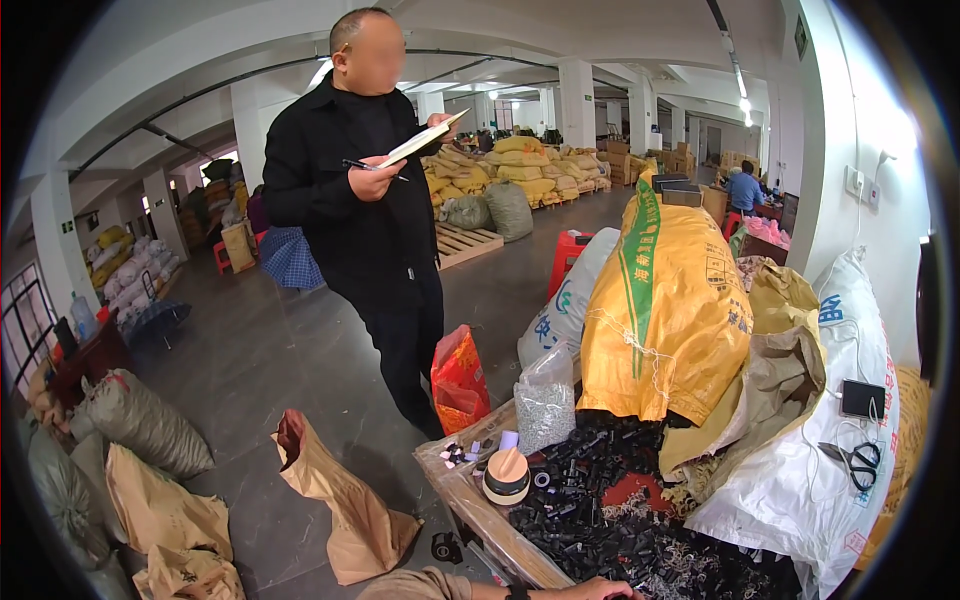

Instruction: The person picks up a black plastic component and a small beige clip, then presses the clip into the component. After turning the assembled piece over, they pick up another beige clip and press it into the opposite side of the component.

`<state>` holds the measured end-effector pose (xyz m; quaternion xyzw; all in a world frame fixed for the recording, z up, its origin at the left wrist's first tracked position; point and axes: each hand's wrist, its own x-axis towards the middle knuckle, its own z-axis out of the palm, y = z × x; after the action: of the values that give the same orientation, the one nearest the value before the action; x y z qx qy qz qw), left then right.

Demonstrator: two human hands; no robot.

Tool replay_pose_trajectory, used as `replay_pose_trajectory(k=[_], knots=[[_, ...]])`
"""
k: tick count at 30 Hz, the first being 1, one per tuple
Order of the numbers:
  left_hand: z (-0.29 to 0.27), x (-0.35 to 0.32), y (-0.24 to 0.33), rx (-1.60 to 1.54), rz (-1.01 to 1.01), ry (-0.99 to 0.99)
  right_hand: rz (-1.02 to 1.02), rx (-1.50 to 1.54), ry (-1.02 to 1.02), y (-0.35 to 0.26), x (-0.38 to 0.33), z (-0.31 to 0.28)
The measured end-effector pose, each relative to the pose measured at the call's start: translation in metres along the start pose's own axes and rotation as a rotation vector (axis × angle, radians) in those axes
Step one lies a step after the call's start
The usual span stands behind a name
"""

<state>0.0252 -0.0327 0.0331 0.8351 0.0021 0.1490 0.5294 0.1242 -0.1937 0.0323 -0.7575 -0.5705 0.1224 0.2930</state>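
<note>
- Slumping along the left floor are a grey woven sack (pixel 148 425) and brown paper bags (pixel 165 510), tops folded shut, contents not visible
- An open brown paper bag (pixel 345 505) leans just beside the table (pixel 470 500); its inside is in shadow
- Another person (pixel 365 190) stands behind it with a pen and an open notebook (pixel 422 138)
- On the table a clear bag (pixel 545 400) holds small pale pieces; a tape roll (pixel 506 478) lies near it
- A heap of small black parts (pixel 590 500) covers the table
- The person's left hand (pixel 600 590) rests at the heap's near edge, cut off by the lower rim; finger position cannot be told
- The right hand is out of view
- A tall yellow sack (pixel 665 300) is tied shut
- Scissors (pixel 858 462) lie on a white sack (pixel 800 490), contents hidden
</note>
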Motion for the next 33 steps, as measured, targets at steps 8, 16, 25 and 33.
replay_pose_trajectory(k=[8,16,25,33], knots=[[-0.0016,-0.0001,-0.0018,0.027,0.016,0.012,0.050,0.043,-0.045,-0.0001,0.0022,-0.0002],[-0.0029,0.0010,0.0022,0.005,-0.002,0.002,0.042,0.021,-0.026,0.0028,0.0009,0.0026],[-0.0027,0.0002,0.0021,0.003,-0.034,-0.011,0.050,0.045,-0.027,-0.0022,0.0018,-0.0016],[-0.0046,0.0010,0.0027,0.013,-0.021,-0.017,0.072,0.031,-0.051,-0.0012,0.0023,-0.0002]])
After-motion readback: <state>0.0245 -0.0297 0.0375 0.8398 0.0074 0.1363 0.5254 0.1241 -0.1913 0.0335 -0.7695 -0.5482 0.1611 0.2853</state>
